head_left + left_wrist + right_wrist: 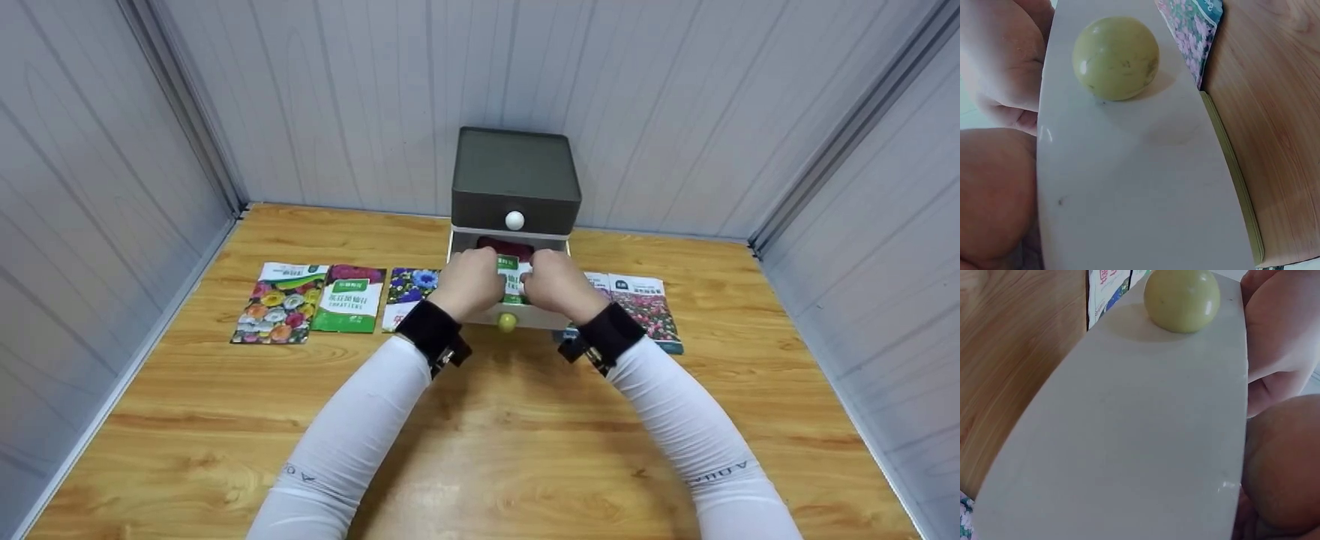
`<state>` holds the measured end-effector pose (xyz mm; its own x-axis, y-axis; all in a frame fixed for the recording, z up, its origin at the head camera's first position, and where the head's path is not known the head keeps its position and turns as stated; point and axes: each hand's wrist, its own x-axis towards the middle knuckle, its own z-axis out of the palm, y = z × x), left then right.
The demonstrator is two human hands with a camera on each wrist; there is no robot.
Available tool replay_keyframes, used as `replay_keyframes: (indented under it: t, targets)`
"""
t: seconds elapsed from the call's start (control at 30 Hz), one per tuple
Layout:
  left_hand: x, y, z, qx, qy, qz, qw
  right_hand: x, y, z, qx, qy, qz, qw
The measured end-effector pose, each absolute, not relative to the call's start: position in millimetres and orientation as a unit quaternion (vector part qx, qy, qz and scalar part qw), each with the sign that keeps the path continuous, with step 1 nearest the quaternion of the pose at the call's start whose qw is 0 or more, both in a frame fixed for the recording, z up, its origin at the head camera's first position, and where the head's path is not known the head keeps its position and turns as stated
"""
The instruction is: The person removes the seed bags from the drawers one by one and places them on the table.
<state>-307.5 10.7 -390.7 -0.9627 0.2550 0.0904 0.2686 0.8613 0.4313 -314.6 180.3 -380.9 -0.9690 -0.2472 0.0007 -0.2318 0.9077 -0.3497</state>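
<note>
Over the pulled-out white drawer (480, 315) of a small cabinet, both hands are side by side with curled fingers. A green and white seed packet (511, 279) shows between them, its dark red part further back in the drawer. My left hand (471, 281) pinches the packet's left side, and my right hand (559, 281) pinches its right side; the fingertips are mostly hidden. In the left wrist view, a yellow-green knob (1116, 58) stands out from the drawer front, with fingers (999, 191) behind its rim. The right wrist view has the same knob (1182, 299) near the top.
The cabinet's dark grey upper part (517, 166) has a white knob (514, 220). To the left lie a multicoloured flower packet (277, 307), a green-white packet (351, 304) and a blue flower packet (409, 289). Pink flower packets (649, 311) lie right. Panel walls (360, 97) surround the wooden table (502, 450).
</note>
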Motion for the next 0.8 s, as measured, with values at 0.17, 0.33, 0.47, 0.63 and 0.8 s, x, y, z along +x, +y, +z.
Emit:
replay_keyframes:
  t: [0.17, 0.33, 0.47, 0.63, 0.8]
  targets:
    - [-308, 7, -387, -0.117, -0.954, -0.277, 0.008, -314, 183, -379, -0.118, 0.972, -0.201, 0.013]
    - [-310, 3, -382, -0.1, -0.944, -0.313, 0.015, -316, 186, -375, -0.108, 0.964, -0.241, 0.015]
    - [-310, 0, -380, -0.099, -0.942, -0.32, 0.027, -318, 188, -373, -0.099, 0.958, -0.268, 0.025]
    - [-310, -3, -379, -0.096, -0.94, -0.325, 0.041, -320, 190, -372, -0.093, 0.95, -0.298, 0.028]
    - [-310, -4, -380, -0.097, -0.938, -0.329, 0.048, -321, 193, -373, -0.1, 0.94, -0.325, 0.018]
